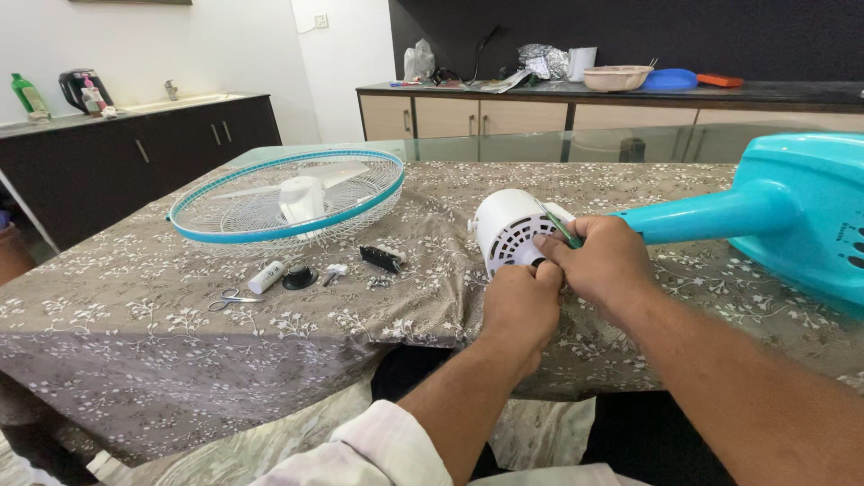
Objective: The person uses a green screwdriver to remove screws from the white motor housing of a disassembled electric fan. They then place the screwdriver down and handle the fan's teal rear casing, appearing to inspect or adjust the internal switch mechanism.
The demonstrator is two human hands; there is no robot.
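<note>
Setting: kitchen-dining room, long table under a grey-brown floral cloth, dark cabinets to the left, a cluttered counter at the back.
Far left item: round white wire fan guard with turquoise rim, lying flat on the cloth with the pale blade inside it; light and springy by my judgement, easily bent.
Loose parts: small steel scissors, white cylindrical tube, black round knob, black rectangular switch block, all in a loose row near the table's front edge, well apart from my hands.
Main item: white ribbed plastic fan motor housing, lying on its side at the table edge, joined to the turquoise plastic fan neck and base stretching off right.
Handling: stiff shell, heavy with the motor inside I reckon, smooth and liable to roll; best steadied around the drum or by the neck, not by the thin vent ribs.
Left hand: curled closed just below the housing, knuckles touching my other hand; whether it pinches anything I cannot tell.
Right hand: closed on a thin green-handled tool, its tip at the housing's rear.
</note>
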